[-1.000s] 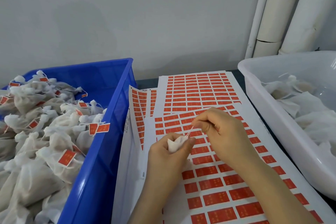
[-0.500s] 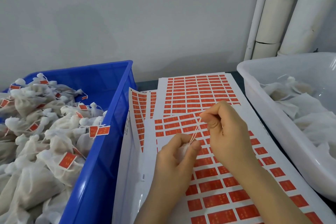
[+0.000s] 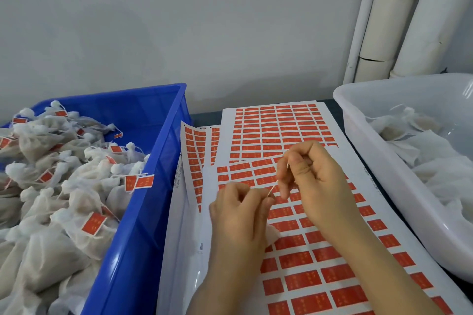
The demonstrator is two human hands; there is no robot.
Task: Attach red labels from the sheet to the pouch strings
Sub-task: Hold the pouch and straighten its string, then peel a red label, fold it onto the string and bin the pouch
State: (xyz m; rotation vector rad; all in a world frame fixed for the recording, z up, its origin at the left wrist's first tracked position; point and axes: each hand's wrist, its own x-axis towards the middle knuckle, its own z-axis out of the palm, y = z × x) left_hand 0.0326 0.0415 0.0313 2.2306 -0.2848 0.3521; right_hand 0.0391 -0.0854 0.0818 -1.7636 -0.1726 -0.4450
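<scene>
White mesh pouch [image 3: 273, 235] sits enclosed in the curled left hand [image 3: 238, 215], only its lower edge showing, above the top sheet of red labels [image 3: 302, 281]. The right hand [image 3: 314, 181] pinches the pouch's thin string [image 3: 272, 188], which runs taut between the two hands. At left, a blue crate [image 3: 153, 199] holds labelled pouches [image 3: 64, 199]. At right, a white tub [image 3: 371, 156] holds plain pouches [image 3: 435, 161].

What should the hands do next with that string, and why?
Probably bring the string down onto a red label on the sheet. The left hand grips the pouch, the right hand pinches the string taut between them over the sheet, and no label shows on that string yet.
</scene>
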